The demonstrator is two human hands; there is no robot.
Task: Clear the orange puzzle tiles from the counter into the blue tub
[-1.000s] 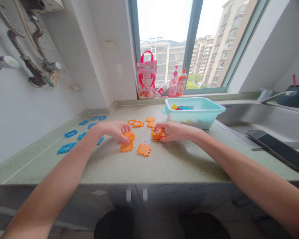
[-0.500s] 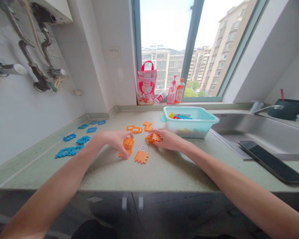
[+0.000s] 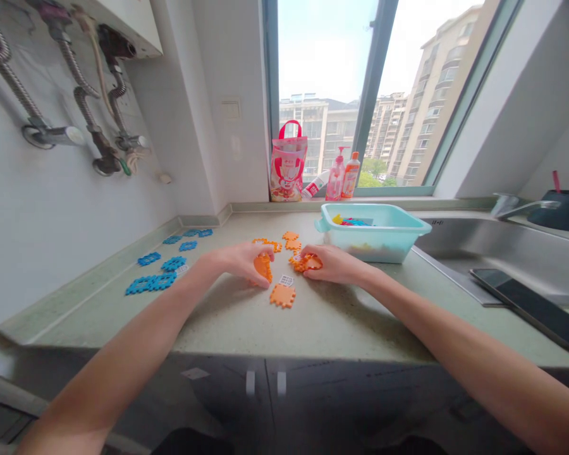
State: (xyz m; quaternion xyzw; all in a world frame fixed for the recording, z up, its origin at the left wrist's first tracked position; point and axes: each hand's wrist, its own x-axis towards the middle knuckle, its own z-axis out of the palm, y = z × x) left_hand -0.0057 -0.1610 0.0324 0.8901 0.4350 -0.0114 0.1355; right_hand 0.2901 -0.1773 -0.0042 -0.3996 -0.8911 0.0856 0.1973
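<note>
My left hand [image 3: 244, 260] is closed on orange notched puzzle tiles [image 3: 263, 270], tilted up between thumb and fingers; how many it grips I cannot tell. To its right, my right hand [image 3: 334, 264] pinches an orange tile frame [image 3: 312, 262], with another orange piece [image 3: 294, 260] at its fingertips. Between and nearer to me lies a flat orange tile [image 3: 282, 296], a small white grid piece [image 3: 287, 280] touching its far edge. Beyond the hands, more orange tiles [image 3: 292, 244] rest on the pale counter [image 3: 227, 322].
Several blue tile frames [image 3: 150, 283] are spread over the counter's left side. A light turquoise tub [image 3: 370, 243] with coloured pieces stands behind my right hand. At the right are a dark phone [image 3: 526, 303] and a steel sink [image 3: 540, 253]. Bottles [image 3: 336, 178] line the windowsill.
My left hand has closed on orange tiles and raised them on edge; the spot where they lay is bare. My right hand now pinches an orange frame. The whole view has shifted slightly.
</note>
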